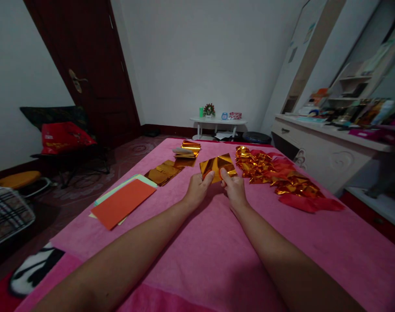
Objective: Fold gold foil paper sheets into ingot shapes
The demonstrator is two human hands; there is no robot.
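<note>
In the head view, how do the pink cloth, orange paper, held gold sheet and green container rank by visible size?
1. Pink cloth
2. Orange paper
3. Gold sheet
4. Green container, farthest away

- Pink cloth [197,264] covers the broad surface before me; its support is hidden.
- On my left: paper stack, orange sheet [124,203] uppermost, paler edges showing.
- Just beyond the stack: flat gold sheets [164,172], overlapping.
- On my right: crumpled gold pieces [259,167] heaped with red pieces [309,203].

Glossy gold foil sheet [218,164], streaked light and dark, slightly aslant over the pink cloth [200,255]
</note>
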